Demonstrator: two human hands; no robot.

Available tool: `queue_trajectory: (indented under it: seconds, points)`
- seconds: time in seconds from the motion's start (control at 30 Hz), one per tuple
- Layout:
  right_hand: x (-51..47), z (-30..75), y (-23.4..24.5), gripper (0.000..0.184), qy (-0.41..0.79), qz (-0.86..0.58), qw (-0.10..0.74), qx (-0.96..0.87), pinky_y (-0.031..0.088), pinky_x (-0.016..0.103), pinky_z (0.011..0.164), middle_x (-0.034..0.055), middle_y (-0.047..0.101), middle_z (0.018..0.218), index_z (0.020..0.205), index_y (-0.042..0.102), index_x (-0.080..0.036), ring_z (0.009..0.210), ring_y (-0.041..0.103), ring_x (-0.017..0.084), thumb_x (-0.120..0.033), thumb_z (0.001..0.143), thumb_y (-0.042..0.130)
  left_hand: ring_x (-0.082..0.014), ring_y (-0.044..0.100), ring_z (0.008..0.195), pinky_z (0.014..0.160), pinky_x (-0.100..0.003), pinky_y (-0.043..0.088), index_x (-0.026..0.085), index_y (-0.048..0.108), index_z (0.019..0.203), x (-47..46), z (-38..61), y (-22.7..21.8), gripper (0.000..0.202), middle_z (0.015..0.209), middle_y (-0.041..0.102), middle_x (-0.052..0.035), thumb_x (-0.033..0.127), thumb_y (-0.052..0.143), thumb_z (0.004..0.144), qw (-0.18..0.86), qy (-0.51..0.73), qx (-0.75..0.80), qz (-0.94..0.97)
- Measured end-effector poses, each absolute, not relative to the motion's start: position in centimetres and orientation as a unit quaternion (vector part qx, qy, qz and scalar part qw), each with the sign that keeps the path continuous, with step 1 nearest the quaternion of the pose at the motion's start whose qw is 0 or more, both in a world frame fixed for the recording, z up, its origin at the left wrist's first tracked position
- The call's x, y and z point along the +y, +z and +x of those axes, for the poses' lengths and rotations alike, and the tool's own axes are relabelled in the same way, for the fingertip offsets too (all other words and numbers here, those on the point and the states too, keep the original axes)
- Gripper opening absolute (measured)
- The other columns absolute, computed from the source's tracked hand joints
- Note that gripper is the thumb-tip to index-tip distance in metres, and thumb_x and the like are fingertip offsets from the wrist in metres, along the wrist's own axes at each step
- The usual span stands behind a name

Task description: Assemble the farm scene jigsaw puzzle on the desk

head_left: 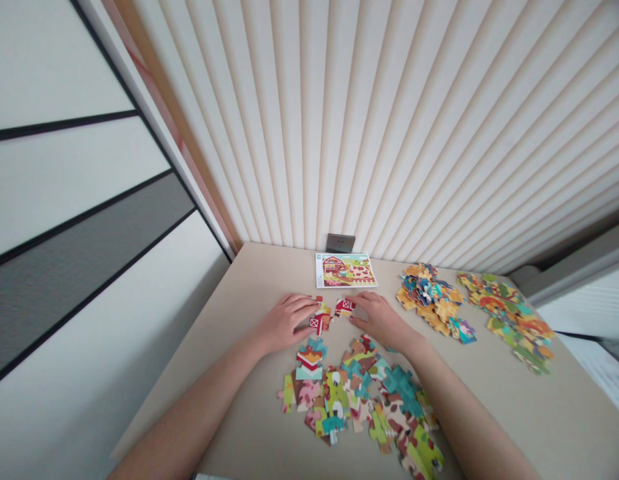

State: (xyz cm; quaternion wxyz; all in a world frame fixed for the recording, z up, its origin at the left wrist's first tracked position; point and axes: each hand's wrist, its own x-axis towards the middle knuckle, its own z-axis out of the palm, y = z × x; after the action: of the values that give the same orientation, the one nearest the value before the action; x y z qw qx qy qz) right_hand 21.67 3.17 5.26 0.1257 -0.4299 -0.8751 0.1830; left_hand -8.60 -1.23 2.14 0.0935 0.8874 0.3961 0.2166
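Observation:
My left hand (284, 321) rests on the beige table (249, 280), its fingertips pressed on a red-and-white barn puzzle piece (318, 323). My right hand (376, 316) lies just to the right, fingers pinched on another red barn piece (344, 306). The two pieces sit a small gap apart. A loose spread of colourful puzzle pieces (362, 403) lies between my forearms. A reference picture card (345, 270) showing a farm scene lies flat beyond my hands.
Two more heaps of puzzle pieces sit at the right: one pile (432, 297) and a farther one (512, 319). A grey wall socket (340, 243) sits at the table's back edge below a ribbed wall. The table's left edge runs diagonally beside a panelled wall.

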Motion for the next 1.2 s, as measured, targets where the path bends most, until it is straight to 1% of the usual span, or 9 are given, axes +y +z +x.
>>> queue_trajectory:
  seconds: [0.17, 0.33, 0.53, 0.67, 0.8, 0.9, 1.03, 1.13, 1.2]
  points:
    - [3.2, 21.8, 5.2, 0.049, 0.176, -0.436, 0.119, -0.874, 0.047, 0.043, 0.104, 0.0116, 0.067, 0.122, 0.143, 0.061, -0.027, 0.117, 0.064, 0.029, -0.033, 0.094, 0.069, -0.0274, 0.058, 0.128, 0.113, -0.048, 0.044, 0.027, 0.056, 0.145, -0.9, -8.8, 1.9, 0.052, 0.137, 0.065, -0.0102, 0.041, 0.067, 0.097, 0.090, 0.228, 0.388, 0.888]
    - [2.9, 21.1, 5.6, 0.047, 0.194, -0.418, 0.174, -0.870, 0.046, 0.046, 0.108, 0.0116, 0.066, 0.131, 0.141, 0.063, -0.028, 0.123, 0.062, 0.030, -0.037, 0.095, 0.069, -0.0263, 0.059, 0.131, 0.113, -0.049, 0.045, 0.030, 0.046, 0.154, -0.8, -8.9, 1.8, 0.058, 0.143, 0.062, -0.0109, 0.040, 0.064, 0.099, 0.099, 0.256, 0.371, 0.887]
    - [1.2, 18.9, 6.8, 0.050, 0.359, -0.348, 0.228, -0.835, 0.051, 0.041, 0.105, 0.0067, 0.070, 0.134, 0.146, 0.058, -0.029, 0.119, 0.066, 0.027, -0.040, 0.098, 0.065, -0.0254, 0.054, 0.140, 0.116, -0.047, 0.047, 0.031, 0.034, 0.160, -1.7, -8.4, 1.6, 0.065, 0.153, 0.054, -0.0115, 0.037, 0.061, 0.101, 0.201, 0.299, 0.356, 0.862]
    - [0.7, 18.0, 6.2, 0.052, 0.413, -0.404, 0.261, -0.774, 0.056, 0.037, 0.085, 0.0041, 0.077, 0.104, 0.141, 0.062, -0.024, 0.089, 0.070, 0.022, -0.041, 0.093, 0.069, -0.0228, 0.065, 0.125, 0.110, -0.046, 0.054, 0.031, 0.035, 0.159, -1.9, -7.6, 1.2, 0.061, 0.151, 0.055, -0.0124, 0.034, 0.059, 0.103, 0.317, 0.351, 0.360, 0.804]
    - [0.8, 17.4, 5.0, 0.043, 0.500, -0.449, 0.300, -0.677, 0.053, 0.032, 0.067, 0.0012, 0.074, 0.080, 0.118, 0.067, -0.020, 0.071, 0.068, 0.019, -0.048, 0.087, 0.072, -0.0216, 0.072, 0.113, 0.098, -0.040, 0.061, 0.026, 0.044, 0.154, -2.2, -6.6, 1.2, 0.056, 0.146, 0.057, -0.0143, 0.032, 0.062, 0.101, 0.397, 0.411, 0.365, 0.735]
    - [0.5, 16.8, 4.4, 0.040, 0.557, -0.460, 0.326, -0.611, 0.052, 0.030, 0.061, -0.0007, 0.072, 0.074, 0.100, 0.060, -0.022, 0.066, 0.068, 0.019, -0.053, 0.080, 0.076, -0.0252, 0.067, 0.122, 0.102, -0.042, 0.059, 0.026, 0.047, 0.152, -2.5, -6.3, 1.7, 0.065, 0.147, 0.057, -0.0137, 0.034, 0.073, 0.093, 0.354, 0.391, 0.380, 0.760]
    - [0.1, 16.4, 4.0, 0.036, 0.582, -0.442, 0.303, -0.612, 0.052, 0.029, 0.062, -0.0010, 0.074, 0.075, 0.097, 0.056, -0.024, 0.067, 0.070, 0.019, -0.051, 0.082, 0.075, -0.0260, 0.060, 0.131, 0.111, -0.044, 0.052, 0.027, 0.048, 0.152, -2.7, -6.5, 2.1, 0.061, 0.142, 0.062, -0.0117, 0.035, 0.070, 0.096, 0.247, 0.350, 0.409, 0.806]
    - [0.3, 17.0, 4.4, 0.030, 0.527, -0.449, 0.290, -0.661, 0.052, 0.030, 0.064, 0.0002, 0.075, 0.077, 0.103, 0.062, -0.023, 0.070, 0.070, 0.020, -0.049, 0.089, 0.069, -0.0254, 0.061, 0.130, 0.112, -0.044, 0.050, 0.026, 0.046, 0.153, -2.4, -7.3, 2.4, 0.059, 0.144, 0.061, -0.0116, 0.036, 0.067, 0.098, 0.189, 0.315, 0.396, 0.842]
    - [0.8, 17.9, 4.9, 0.026, 0.429, -0.471, 0.282, -0.717, 0.053, 0.032, 0.073, 0.0028, 0.076, 0.086, 0.104, 0.068, -0.022, 0.078, 0.070, 0.021, -0.046, 0.093, 0.065, -0.0268, 0.061, 0.128, 0.111, -0.046, 0.049, 0.026, 0.048, 0.151, -2.1, -8.2, 2.8, 0.058, 0.142, 0.063, -0.0113, 0.037, 0.067, 0.098, 0.147, 0.277, 0.384, 0.869]
